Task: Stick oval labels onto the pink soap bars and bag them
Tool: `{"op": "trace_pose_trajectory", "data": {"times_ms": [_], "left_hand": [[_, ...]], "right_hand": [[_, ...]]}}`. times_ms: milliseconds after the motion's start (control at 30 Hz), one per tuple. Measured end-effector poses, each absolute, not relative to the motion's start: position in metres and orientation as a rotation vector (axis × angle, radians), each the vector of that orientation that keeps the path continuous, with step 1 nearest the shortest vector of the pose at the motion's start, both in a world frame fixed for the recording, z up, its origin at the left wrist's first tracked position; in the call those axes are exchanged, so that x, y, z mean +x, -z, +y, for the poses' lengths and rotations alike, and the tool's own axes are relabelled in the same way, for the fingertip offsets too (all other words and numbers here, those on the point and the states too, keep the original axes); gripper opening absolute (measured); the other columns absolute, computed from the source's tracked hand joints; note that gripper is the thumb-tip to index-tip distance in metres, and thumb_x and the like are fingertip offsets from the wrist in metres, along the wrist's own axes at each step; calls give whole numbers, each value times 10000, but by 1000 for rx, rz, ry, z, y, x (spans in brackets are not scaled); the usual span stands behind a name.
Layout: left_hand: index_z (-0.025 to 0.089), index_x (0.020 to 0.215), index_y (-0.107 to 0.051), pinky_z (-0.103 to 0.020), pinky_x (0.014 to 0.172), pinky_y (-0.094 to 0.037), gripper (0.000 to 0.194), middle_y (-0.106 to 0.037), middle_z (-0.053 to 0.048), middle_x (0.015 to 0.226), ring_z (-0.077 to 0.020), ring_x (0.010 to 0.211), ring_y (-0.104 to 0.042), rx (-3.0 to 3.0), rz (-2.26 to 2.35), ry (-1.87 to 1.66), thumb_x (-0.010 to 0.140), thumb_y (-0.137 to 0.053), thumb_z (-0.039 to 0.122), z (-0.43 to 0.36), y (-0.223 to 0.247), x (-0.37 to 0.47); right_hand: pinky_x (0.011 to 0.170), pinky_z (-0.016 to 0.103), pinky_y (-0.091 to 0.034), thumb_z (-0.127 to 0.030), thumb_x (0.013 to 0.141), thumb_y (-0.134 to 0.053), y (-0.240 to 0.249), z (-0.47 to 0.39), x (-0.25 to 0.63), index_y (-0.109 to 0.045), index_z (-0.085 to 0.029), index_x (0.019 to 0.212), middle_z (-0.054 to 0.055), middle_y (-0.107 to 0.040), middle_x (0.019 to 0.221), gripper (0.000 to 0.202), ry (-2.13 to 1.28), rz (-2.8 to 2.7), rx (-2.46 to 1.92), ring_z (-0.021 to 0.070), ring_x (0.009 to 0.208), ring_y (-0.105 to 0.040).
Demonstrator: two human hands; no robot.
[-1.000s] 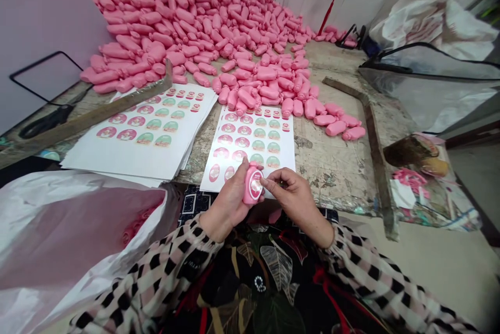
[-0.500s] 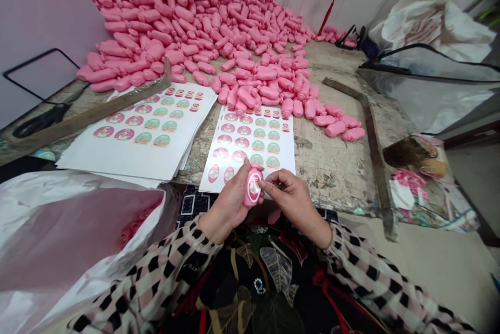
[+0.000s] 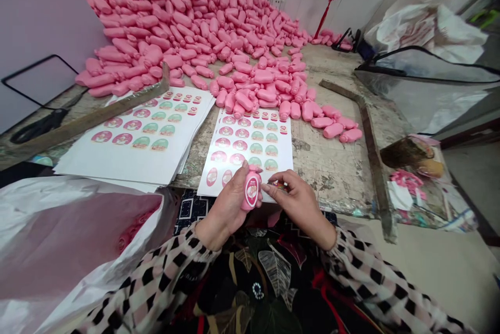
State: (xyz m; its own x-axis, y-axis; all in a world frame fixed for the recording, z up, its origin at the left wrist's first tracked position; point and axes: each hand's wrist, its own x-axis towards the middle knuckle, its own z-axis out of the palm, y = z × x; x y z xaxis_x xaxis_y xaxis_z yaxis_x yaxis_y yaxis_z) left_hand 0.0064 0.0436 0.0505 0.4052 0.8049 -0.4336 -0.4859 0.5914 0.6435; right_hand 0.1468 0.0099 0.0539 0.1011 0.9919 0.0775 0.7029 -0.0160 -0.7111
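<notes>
My left hand (image 3: 230, 199) is closed around a small pink bottle (image 3: 250, 202), held upright with its front turned up. An oval pink-and-white label (image 3: 252, 188) lies on that front. Just right of the bottle, my right hand (image 3: 297, 202) is pinched, thumb and finger close to the label's edge. A small coloured thing shows between its fingers, too little of it to name. Beneath both hands lies a sheet of stickers (image 3: 283, 172) with rows of pink and green labels.
A big heap of pink bottles (image 3: 187, 16) covers the table's back. At left lie a stack of sticker sheets (image 3: 105, 159), a wooden bar (image 3: 89, 112) and black scissors (image 3: 39, 125). Another bar (image 3: 369, 131) edges the right. A white bag (image 3: 35, 230) stands open at lower left.
My right fingers have drawn slightly right, off the label. The bottle is turned a little in my left hand, and more of the label's face shows. The view has shifted slightly.
</notes>
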Motion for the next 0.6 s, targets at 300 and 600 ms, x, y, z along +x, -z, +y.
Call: {"op": "trace_pose_trajectory", "data": {"times_ms": [300, 600], "left_hand": [[137, 818, -573, -217, 534, -512, 238, -607, -27, 704, -122, 596, -602, 60, 705, -851, 865, -500, 359, 48, -57, 14], [179, 908, -505, -207, 408, -430, 369, -558, 7, 635, -114, 495, -530, 607, 876, -677, 790, -535, 528, 33, -55, 6]], "right_hand": [[548, 225, -413, -416, 596, -742, -37, 7, 122, -526, -246, 1087, -13, -517, 876, 563, -1014, -1243, -1609, 105, 659, -483], [470, 220, -391, -475, 739, -605, -37, 15, 122, -516, -211, 913, -68, -489, 609, 328, -1347, -994, -1317, 86, 467, -464]]}}
